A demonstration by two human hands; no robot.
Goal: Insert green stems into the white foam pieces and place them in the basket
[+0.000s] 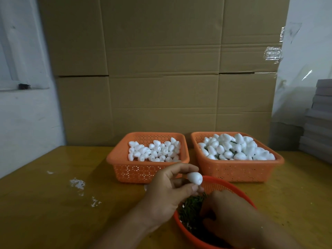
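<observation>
while left hand pinches foam piece, right hand among stems

Bare tabletop lies open on the left; two orange baskets stand side by side ahead, a narrow gap between them, a cardboard wall right behind

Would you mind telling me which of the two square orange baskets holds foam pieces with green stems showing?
The right-hand basket: green stems poke out among its heaped foam pieces, while the left basket holds plain white ones.
</observation>
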